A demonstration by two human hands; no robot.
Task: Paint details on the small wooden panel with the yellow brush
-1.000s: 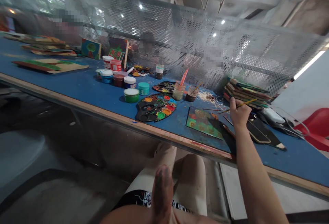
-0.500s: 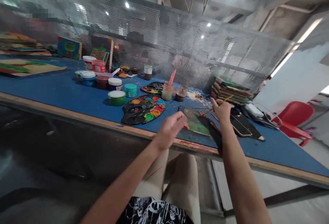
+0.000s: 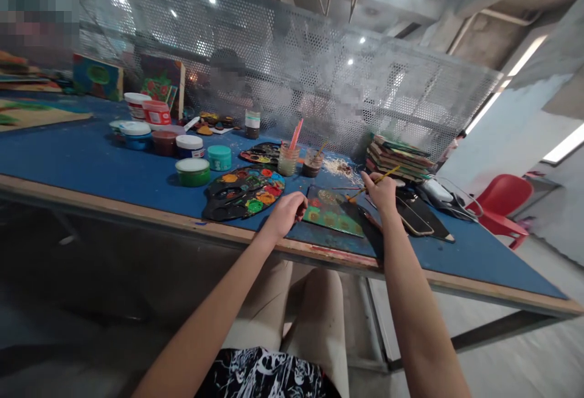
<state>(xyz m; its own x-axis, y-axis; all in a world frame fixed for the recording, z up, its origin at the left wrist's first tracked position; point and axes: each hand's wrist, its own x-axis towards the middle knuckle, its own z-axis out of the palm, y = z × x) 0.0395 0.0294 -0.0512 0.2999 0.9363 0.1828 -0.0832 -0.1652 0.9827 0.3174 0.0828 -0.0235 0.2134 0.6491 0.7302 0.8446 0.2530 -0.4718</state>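
My right hand (image 3: pixel 381 192) is closed around a thin paintbrush (image 3: pixel 387 174) with a yellow handle. Its orange-tinted tip is at the upper right part of a small painting (image 3: pixel 335 218) with green, red and golden-brown patches. Beside the painting's left edge is my left hand (image 3: pixel 285 214), its fingers curled inward with nothing visible in them. Whether it touches the edge I cannot tell. A black paint palette (image 3: pixel 228 210) with orange, red, blue and green paint lies to its left.
Behind the painting stand a jar (image 3: pixel 289 160) with pink-orange sticks and a jar of dark liquid (image 3: pixel 312 164). Paint tubs, including a green one (image 3: pixel 192 174), are at left. A stack of painted boards (image 3: pixel 399 159) is at right, near a red chair (image 3: pixel 502 203).
My left hand has drawn back from over the painting's left side, and its fingers have curled in. The view has turned slightly right. The brush remains in my right hand.
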